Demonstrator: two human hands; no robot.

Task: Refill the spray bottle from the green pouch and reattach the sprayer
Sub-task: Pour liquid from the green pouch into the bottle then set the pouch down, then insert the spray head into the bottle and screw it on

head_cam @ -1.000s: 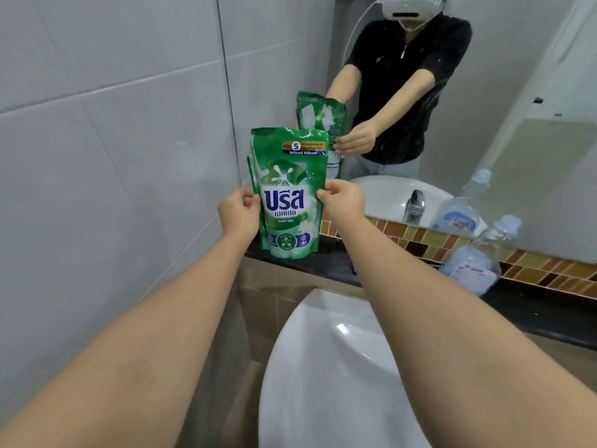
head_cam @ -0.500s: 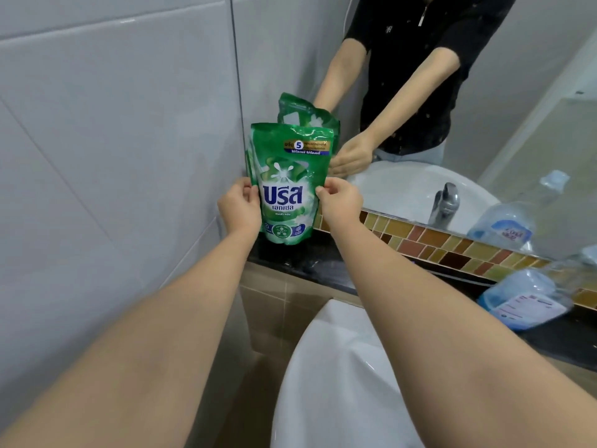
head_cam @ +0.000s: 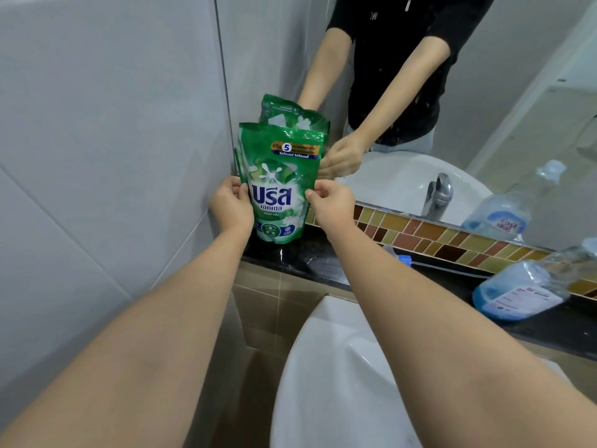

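Both hands, left hand [head_cam: 231, 206] and right hand [head_cam: 332, 203], pinch green pouch [head_cam: 279, 182] upright between them (bottle [head_cam: 520, 291] well right); loose pinch risks dropping it.

The spray bottle [head_cam: 520, 294] is blurred with its neck cut off at the right edge; its label is unreadable.

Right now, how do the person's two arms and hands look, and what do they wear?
Both forearms are bare. The left hand and right hand show no gloves, rings or watch. The mirror shows short black sleeves ending above the elbows.
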